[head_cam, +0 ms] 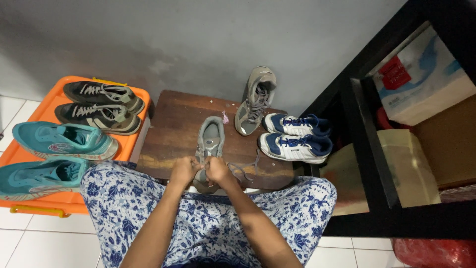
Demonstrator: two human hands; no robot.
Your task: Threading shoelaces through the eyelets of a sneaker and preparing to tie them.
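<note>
**A:** From the head camera, where do your hands sit?

**B:** Your left hand (184, 170) and right hand (218, 169) are side by side at the near end of the grey shoe (210, 140), each pinched narrow on its laces (246, 171). The shoe lies lengthwise on the dark wooden stool (168, 134), toe towards the wall, just above your knees in the blue flowered cloth (198, 223).

**A:** What would you watch while working the laces?

**B:** I'd say keep the shoe flat and centred on the stool so it doesn't tip off the near edge. Hold both lace ends at even tension; one loose strand trails to your right, so gather it before you pull.

**A:** And around you?

**B:** The matching grey shoe (258, 99) leans against the wall at the stool's far right. A white and blue pair (295, 136) rests just beside it. To your left an orange lid (49, 201) carries a dark pair (101, 106) and a teal pair (54, 156). A black shelf (367, 149) with boxes stands to your right.
</note>
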